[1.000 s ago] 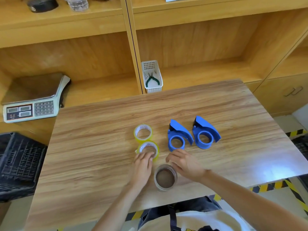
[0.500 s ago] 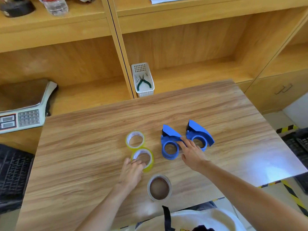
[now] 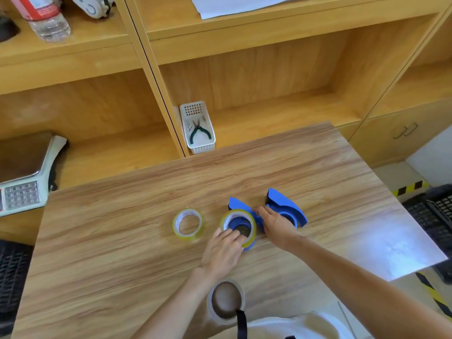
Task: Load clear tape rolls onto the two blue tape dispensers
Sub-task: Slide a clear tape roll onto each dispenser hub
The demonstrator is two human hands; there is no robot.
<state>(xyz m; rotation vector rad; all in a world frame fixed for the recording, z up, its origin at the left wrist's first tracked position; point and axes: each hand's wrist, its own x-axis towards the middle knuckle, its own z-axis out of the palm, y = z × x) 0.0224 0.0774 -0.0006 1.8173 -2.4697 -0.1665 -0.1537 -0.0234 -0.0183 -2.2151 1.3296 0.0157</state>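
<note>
Two blue tape dispensers lie on the wooden table [image 3: 122,241]. A clear tape roll [image 3: 237,214] with a yellowish edge sits around the hub of the left dispenser [image 3: 236,204]. My left hand [image 3: 223,253] grips that roll at its near rim. My right hand [image 3: 276,226] rests across both dispensers, fingers on the left one's body, partly covering the right dispenser [image 3: 285,204]. A second clear tape roll [image 3: 187,225] lies flat on the table to the left, untouched.
A wider brown-cored tape roll [image 3: 226,300] lies at the table's near edge. A white basket [image 3: 198,126] with pliers stands on the shelf behind. A scale [image 3: 24,177] sits at left, black crates [image 3: 437,216] on both sides.
My left hand carried the nearer clear roll rightward and set it over the left dispenser's hub. My right hand stayed on the dispensers. The camera moved closer.
</note>
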